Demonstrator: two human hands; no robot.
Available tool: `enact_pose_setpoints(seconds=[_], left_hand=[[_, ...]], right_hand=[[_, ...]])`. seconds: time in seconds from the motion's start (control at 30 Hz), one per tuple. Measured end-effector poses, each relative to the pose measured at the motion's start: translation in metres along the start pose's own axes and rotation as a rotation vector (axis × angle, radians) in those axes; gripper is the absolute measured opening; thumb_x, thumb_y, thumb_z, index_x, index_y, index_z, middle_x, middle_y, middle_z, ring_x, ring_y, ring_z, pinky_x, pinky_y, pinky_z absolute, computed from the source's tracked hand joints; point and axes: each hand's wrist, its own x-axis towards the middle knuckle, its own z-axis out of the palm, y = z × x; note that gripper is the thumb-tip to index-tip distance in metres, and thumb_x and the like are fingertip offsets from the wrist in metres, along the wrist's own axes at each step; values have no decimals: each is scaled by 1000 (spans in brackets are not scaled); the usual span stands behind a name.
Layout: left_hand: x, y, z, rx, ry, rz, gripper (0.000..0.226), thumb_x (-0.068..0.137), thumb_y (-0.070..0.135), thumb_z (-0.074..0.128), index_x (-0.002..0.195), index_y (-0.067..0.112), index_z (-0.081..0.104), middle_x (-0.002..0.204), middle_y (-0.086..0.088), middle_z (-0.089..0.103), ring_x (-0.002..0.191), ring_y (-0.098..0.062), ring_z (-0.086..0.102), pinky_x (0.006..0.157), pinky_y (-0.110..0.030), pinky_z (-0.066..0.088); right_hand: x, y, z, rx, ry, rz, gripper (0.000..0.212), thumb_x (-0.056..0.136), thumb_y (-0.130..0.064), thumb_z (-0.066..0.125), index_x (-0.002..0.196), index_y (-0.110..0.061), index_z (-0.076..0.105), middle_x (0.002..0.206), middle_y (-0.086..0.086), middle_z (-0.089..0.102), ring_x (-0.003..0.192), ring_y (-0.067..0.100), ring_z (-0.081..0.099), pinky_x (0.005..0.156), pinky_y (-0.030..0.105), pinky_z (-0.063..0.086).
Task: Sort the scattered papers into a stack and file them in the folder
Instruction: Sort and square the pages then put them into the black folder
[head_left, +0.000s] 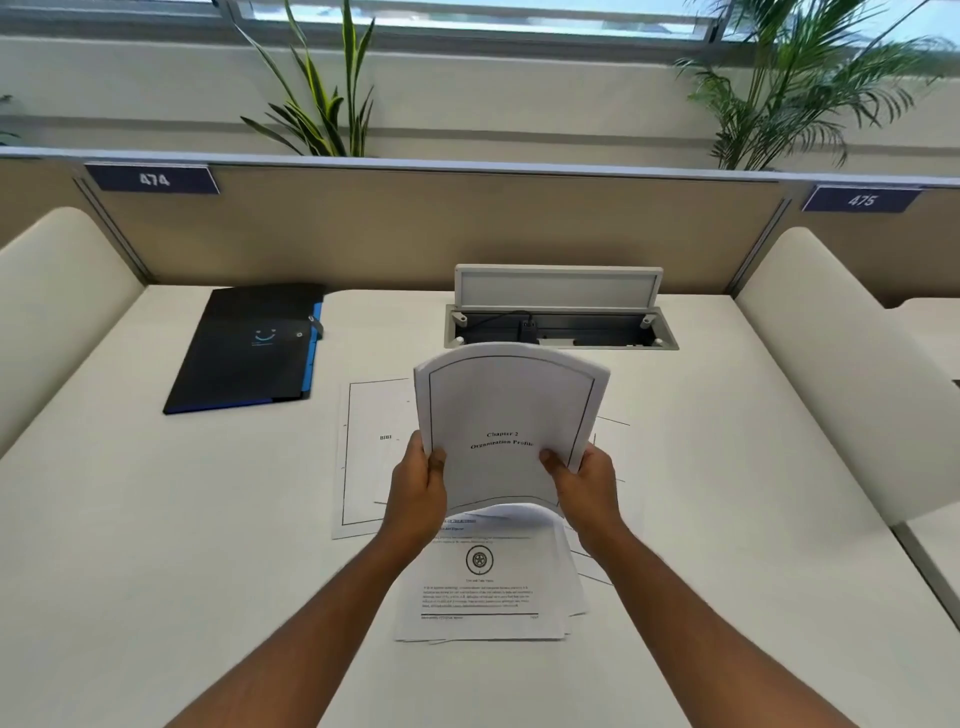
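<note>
Both hands hold a partial stack of papers (511, 415) upright at the centre of the frame, its long axis running from the hands toward the top of the frame and its top edge bowed; the front sheet reads "Chapter 2". The left hand (418, 486) grips the lower left edge and the right hand (584, 480) the lower right edge, each with its thumb on the front face and its fingers curled behind. Loose sheets (483, 587) lie flat on the tabletop (156, 545) directly below and beside the hands — one printed page toward the bottom of the frame, a bordered page (374, 457) to the left. The black folder (249, 348) lies closed at upper left, well apart from the stack and nearer the left hand. An open cable tray (561, 325) sits beyond the stack; nothing stands between hands and folder.
</note>
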Motion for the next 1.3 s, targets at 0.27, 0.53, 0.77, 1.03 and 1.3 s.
enact_pose_setpoints(seconds=[0.27,0.53,0.77,1.03,1.3], left_hand=[[-13,-12,10,24,-46,-20,31,106,20,38,136,16,43,121,9,57,104,-5,57,76,-7,48],[17,-33,-6,165,97,-158,23,100,30,55,119,18,53,108,3,63,99,-15,61,79,-26,49],[36,-69,-25,525,192,-312,30,94,23,64,121,13,57,126,-13,56,119,-34,51,95,-44,47],[52,-75,-6,778,155,-398,71,83,47,71,139,13,43,141,-14,40,128,-36,36,96,-49,43],[69,-80,1,632,105,-489,71,78,28,80,134,7,43,130,-18,51,118,-39,53,93,-48,48]], right_hand=[[-8,27,-1,-30,-3,15,19,95,-20,72,114,-19,69,102,-5,74,98,17,71,84,34,59],[20,49,-39,-6,70,156,36,92,-11,74,128,-8,68,116,10,75,104,32,71,96,50,58],[22,89,-69,153,134,381,34,92,2,71,125,-4,68,118,17,73,105,36,70,100,50,55],[30,100,-79,113,23,450,28,90,-4,75,116,-14,72,99,0,80,90,24,76,74,34,59],[36,101,-86,137,18,444,28,91,-5,75,116,-15,71,104,1,78,95,23,75,74,33,58]])
